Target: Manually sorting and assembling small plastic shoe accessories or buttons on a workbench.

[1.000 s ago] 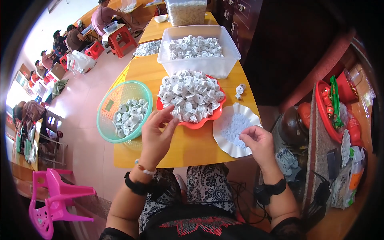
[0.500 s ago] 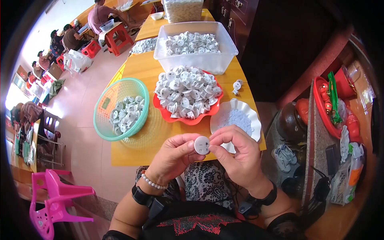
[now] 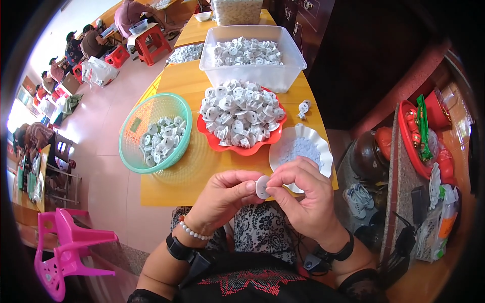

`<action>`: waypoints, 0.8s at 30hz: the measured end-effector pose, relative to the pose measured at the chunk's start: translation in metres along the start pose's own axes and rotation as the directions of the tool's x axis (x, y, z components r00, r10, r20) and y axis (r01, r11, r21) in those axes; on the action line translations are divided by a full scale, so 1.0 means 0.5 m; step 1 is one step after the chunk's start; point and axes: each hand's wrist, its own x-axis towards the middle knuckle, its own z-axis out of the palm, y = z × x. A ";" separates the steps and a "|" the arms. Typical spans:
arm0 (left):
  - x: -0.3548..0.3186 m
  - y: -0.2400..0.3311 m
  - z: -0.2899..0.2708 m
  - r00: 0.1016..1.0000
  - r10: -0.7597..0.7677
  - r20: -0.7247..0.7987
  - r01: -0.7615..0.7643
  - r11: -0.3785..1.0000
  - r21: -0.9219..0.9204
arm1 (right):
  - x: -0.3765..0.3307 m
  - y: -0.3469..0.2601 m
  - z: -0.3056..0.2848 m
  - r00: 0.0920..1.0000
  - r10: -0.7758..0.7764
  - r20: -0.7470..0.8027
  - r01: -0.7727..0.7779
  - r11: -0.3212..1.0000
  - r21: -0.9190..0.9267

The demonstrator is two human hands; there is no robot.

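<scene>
A small round white plastic part (image 3: 262, 186) is pinched between my left hand (image 3: 222, 197) and my right hand (image 3: 302, 194), close to my lap at the near edge of the yellow table (image 3: 172, 179). Just beyond my right hand lies a white scalloped plate (image 3: 323, 154) of tiny pale pieces. Past it, a red tray (image 3: 207, 132) is heaped with white parts. A green mesh basket (image 3: 132, 126) to the left holds several more. At the far end stands a clear bin (image 3: 262, 73) of the same parts.
Two loose white parts (image 3: 303, 108) lie on the table right of the red tray. A pink plastic chair (image 3: 63, 247) stands at lower left. To the right is a red basin (image 3: 419, 146) with packets. Other people sit at tables far left.
One second ago my left hand reached into the red tray and my right hand rested by the white plate. Both hands have since come together near my lap, holding one white part.
</scene>
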 end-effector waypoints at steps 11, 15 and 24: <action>0.000 -0.011 -0.002 1.000 0.015 -0.004 -0.015 1.000 0.008 | 0.006 -0.013 -0.024 0.988 0.045 0.146 -0.036 0.997 -0.066; -0.001 -0.008 0.000 1.000 -0.005 0.010 0.005 1.000 -0.026 | -0.003 -0.001 -0.024 0.990 0.009 0.140 0.001 0.998 -0.070; -0.002 -0.017 -0.001 1.000 -0.006 -0.014 0.006 1.000 0.013 | -0.005 0.001 -0.010 0.989 -0.085 0.118 0.110 0.969 -0.220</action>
